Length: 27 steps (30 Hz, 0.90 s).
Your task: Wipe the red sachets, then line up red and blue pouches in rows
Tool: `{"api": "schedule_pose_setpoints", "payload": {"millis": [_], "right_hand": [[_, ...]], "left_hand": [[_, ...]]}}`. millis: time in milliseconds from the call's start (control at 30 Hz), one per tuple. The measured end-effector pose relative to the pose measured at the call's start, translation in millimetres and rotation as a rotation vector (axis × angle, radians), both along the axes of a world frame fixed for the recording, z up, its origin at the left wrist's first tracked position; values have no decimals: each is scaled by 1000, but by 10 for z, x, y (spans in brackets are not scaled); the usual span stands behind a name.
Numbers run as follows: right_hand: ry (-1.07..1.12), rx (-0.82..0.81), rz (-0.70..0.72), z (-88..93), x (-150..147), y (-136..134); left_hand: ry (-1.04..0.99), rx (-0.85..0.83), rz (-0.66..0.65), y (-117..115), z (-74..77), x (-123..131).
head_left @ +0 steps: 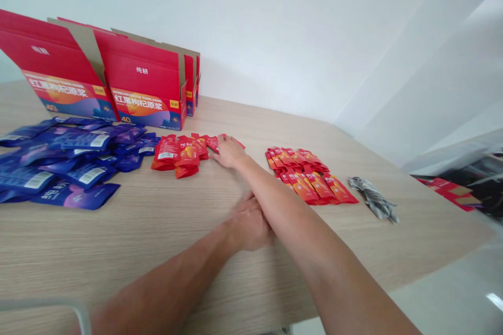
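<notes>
My right hand point(228, 153) reaches far forward across the wooden table point(157, 241), its fingers closed on a red sachet point(214, 142) at the right end of a small heap of red sachets point(181, 154). My left hand point(248, 225) rests palm down on the table, partly hidden under my right forearm, so its fingers do not show. To the right lie several red sachets point(310, 175) set out in tidy rows.
A pile of blue sachets point(66, 159) covers the left of the table. Open red cartons point(145, 89) stand along the back by the white wall. A crumpled grey wrapper point(373, 198) lies at the right. More cartons point(451, 188) sit beyond the table's right edge.
</notes>
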State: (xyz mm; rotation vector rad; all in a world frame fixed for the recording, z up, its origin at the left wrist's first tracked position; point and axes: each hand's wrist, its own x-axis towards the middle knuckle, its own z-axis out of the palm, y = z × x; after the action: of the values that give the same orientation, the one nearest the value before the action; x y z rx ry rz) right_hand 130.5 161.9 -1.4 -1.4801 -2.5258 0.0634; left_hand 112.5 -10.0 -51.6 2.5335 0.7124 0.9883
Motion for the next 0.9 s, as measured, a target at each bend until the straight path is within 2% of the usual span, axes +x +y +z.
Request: {"api": "schedule_pose_setpoints", "payload": {"millis": [100, 233, 333, 367, 433, 500, 533, 567, 633, 700, 733, 767, 833, 900], "right_hand": [[-5, -21, -19, -63, -34, 47], [40, -21, -82, -27, 107, -16], [106, -3, -181, 41, 306, -148], [121, 15, -220, 55, 382, -211], [226, 40, -309, 55, 533, -365], [534, -20, -358, 19, 664, -551], [744, -91, -343, -9, 716, -651], [954, -178, -301, -39, 759, -751], [1223, -355, -175, -93, 817, -939], [1263, -469, -112, -118, 847, -1097], [1229, -468, -128, -117, 857, -1164], [1168, -411, -163, -106, 866, -1224], [982, -172, -221, -63, 887, -1332], [756, 63, -201, -8, 916, -1433]], "left_hand": [[-96, -20, -14, 15, -17, -13], [6, -43, 4, 57, -11, 7], [43, -216, 107, 143, 7, 7], [-21, -292, 185, 186, 18, -4], [-286, -423, 399, 291, 54, -51], [-651, -527, 610, 405, 107, -122], [-824, -587, 664, 456, 138, -160], [-973, -651, 672, 499, 168, -196], [-1154, -765, 562, 550, 219, -252], [-1211, -806, 417, 553, 247, -282], [-1219, -802, 375, 541, 252, -286], [-1228, -790, 358, 522, 251, -284], [-1246, -784, 360, 472, 240, -260], [-1249, -824, 344, 406, 229, -211]]}}
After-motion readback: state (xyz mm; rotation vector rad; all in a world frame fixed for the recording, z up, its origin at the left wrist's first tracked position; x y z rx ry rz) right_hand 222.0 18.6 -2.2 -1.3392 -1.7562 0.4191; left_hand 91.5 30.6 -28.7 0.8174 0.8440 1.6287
